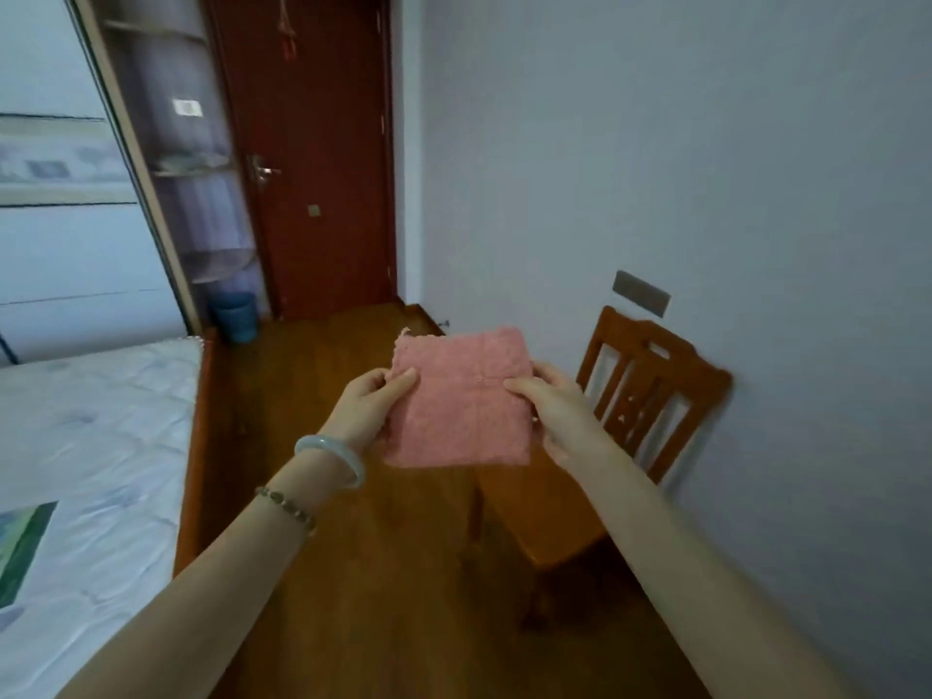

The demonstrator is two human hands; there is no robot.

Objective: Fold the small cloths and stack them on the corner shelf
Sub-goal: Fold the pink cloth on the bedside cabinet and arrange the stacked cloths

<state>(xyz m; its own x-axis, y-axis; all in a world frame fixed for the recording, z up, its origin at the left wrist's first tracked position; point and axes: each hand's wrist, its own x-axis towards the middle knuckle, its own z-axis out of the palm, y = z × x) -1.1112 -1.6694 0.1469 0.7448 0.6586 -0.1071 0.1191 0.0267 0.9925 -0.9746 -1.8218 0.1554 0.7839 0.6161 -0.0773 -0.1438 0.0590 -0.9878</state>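
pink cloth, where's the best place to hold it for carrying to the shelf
Probably by its two side edges, as now: the left hand and right hand each pinch the pink cloth from its own side. It hangs limp as a folded square, so a grip on both edges likely keeps the fold closed.

Home bedrm, bed [75, 446], wood door [312, 153], chair [640, 396]
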